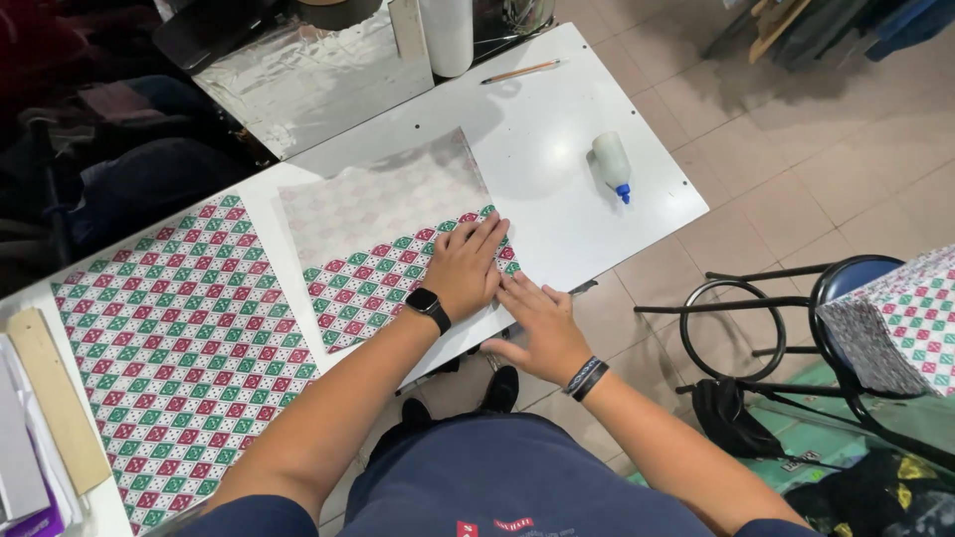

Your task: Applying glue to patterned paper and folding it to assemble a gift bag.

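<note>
A sheet of patterned paper [383,254] with red, green and white diamonds lies on the white table [542,149], its near part folded over so the pale back side shows beyond. My left hand [466,267], with a black watch on the wrist, presses flat on the folded patterned flap. My right hand [537,323], with a dark wristband, rests flat at the table's near edge, beside the sheet's corner. Neither hand holds anything.
A larger sheet of the same patterned paper [179,343] lies to the left. A white glue bottle with a blue tip [612,164] and a pencil [519,71] lie farther right. A wooden ruler [55,398] sits at far left. Black stools [796,318] stand on the tiled floor.
</note>
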